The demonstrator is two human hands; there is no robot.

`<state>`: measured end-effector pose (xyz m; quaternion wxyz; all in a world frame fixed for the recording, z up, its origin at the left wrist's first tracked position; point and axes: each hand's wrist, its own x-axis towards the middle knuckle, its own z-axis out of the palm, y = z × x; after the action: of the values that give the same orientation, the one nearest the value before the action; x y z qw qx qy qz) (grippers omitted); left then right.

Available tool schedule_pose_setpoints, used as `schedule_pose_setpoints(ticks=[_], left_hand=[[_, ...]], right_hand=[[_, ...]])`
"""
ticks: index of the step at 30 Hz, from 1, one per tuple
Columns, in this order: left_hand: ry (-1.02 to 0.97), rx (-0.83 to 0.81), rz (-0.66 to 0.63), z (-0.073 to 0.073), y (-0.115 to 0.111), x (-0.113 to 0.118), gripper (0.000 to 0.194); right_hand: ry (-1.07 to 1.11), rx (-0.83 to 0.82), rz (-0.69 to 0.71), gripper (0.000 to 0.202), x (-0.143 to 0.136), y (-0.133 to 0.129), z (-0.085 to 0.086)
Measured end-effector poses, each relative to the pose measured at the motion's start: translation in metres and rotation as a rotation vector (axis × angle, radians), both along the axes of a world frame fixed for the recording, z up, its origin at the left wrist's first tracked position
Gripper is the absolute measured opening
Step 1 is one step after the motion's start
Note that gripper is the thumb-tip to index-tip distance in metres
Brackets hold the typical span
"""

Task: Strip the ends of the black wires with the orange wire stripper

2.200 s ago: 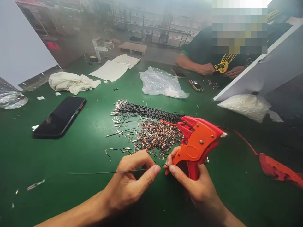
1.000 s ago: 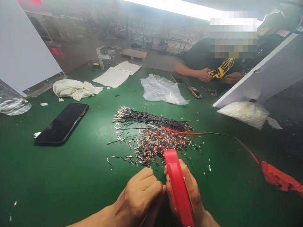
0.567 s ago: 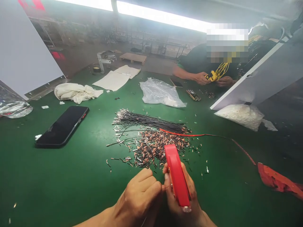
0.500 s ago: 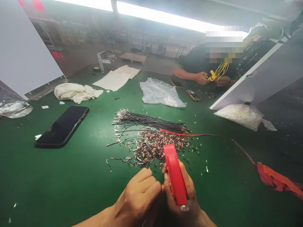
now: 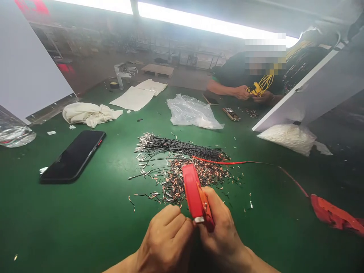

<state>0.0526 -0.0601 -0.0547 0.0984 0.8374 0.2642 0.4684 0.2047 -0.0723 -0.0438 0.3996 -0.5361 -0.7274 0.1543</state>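
Observation:
My right hand (image 5: 220,223) is closed round a red hand tool (image 5: 193,193) with a metal end near my fingers. Close beside it on the left, my left hand (image 5: 167,237) is closed in a fist-like pinch; whatever it holds is hidden. Beyond the tool lies a heap of short black wire pieces with copper ends (image 5: 176,182). Behind that heap rests a bundle of long black wires (image 5: 176,146) with silvery tips at its left end. A thin red strip (image 5: 222,162) runs from the heap towards the right.
A black phone (image 5: 74,157), white cloth (image 5: 91,113), paper (image 5: 133,98) and clear plastic bag (image 5: 190,110) lie around. At right are a filled bag (image 5: 290,138) and red material (image 5: 332,212). Across the table, a person (image 5: 233,72) holds yellow wires.
The red tool has tilted and shifted left, its metal end now nearer my left hand. My right hand has turned with it, showing more of its back. The view has moved slightly.

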Motion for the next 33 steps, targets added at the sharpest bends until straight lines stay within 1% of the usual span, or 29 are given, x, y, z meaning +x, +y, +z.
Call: schedule_pose_setpoints(ticks=[2,4,7,9,11,13,15,16,19,21,24,27,30,33], left_hand=[[-0.004,-0.016,0.02,0.002,0.003,0.0,0.025],[-0.014,-0.031,0.006,0.005,0.005,0.0,0.026],[-0.015,-0.055,-0.014,0.007,0.006,-0.001,0.026],[0.005,-0.054,-0.012,0.007,0.003,0.0,0.024],[0.044,-0.006,0.008,0.006,-0.003,0.001,0.022],[0.071,0.064,0.049,0.004,-0.006,0.002,0.028],[0.048,0.036,0.06,0.003,-0.004,0.001,0.033],[0.037,0.007,0.07,0.003,-0.001,0.0,0.033],[0.028,-0.08,0.109,0.005,0.01,-0.004,0.029],[0.02,-0.108,0.119,0.007,0.015,-0.006,0.028],[-0.007,-0.125,0.068,0.011,0.019,-0.008,0.028],[-0.052,-0.202,0.006,0.015,0.021,-0.011,0.026],[-0.081,-0.317,0.009,0.018,0.024,-0.014,0.027],[-0.1,-0.401,0.036,0.018,0.026,-0.016,0.029]], right_hand=[[-0.04,0.014,0.01,0.022,-0.002,0.006,0.002],[-0.059,0.033,0.008,0.027,-0.004,0.01,0.001],[-0.07,0.077,-0.024,0.026,-0.007,0.015,-0.005],[-0.075,0.102,-0.047,0.025,-0.007,0.019,-0.009],[-0.079,0.113,-0.094,0.024,-0.003,0.023,-0.012],[-0.078,0.113,-0.168,0.025,0.003,0.028,-0.014],[-0.072,0.12,-0.216,0.029,0.008,0.031,-0.015],[-0.071,0.13,-0.216,0.03,0.01,0.031,-0.015],[-0.075,0.164,-0.16,0.033,0.011,0.033,-0.014],[-0.066,0.168,-0.124,0.037,0.01,0.034,-0.013],[-0.02,0.145,-0.092,0.043,0.01,0.036,-0.011],[0.059,0.101,-0.058,0.045,0.015,0.033,-0.009],[0.152,0.02,-0.019,0.04,0.02,0.027,-0.006],[0.239,-0.096,0.059,0.027,0.021,0.02,0.0]])
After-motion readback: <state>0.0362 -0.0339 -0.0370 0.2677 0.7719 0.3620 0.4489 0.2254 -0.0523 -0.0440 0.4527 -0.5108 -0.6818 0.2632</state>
